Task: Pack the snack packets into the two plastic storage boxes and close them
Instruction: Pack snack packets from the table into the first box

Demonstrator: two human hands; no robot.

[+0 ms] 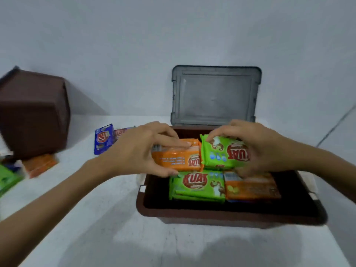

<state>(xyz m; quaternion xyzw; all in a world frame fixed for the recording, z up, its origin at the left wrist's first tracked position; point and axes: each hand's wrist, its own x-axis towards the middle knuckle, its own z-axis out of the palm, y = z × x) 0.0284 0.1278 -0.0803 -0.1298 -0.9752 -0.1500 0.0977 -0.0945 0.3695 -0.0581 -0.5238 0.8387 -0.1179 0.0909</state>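
Snack packets (196, 185) are judged light, soft and crinkly, with foil that is likely slippery, so they are best pinched across the short sides. An orange packet (179, 158) is clasped by the left grip (138, 149), and a green packet (221, 153) by the right grip (256, 143). Both are held side by side over the open brown box (231, 214) at centre frame. Glossy wrappers with a red logo are seen. Two packets are laid flat inside the box, and a blue packet (103, 138) is left on the surface (96, 209).
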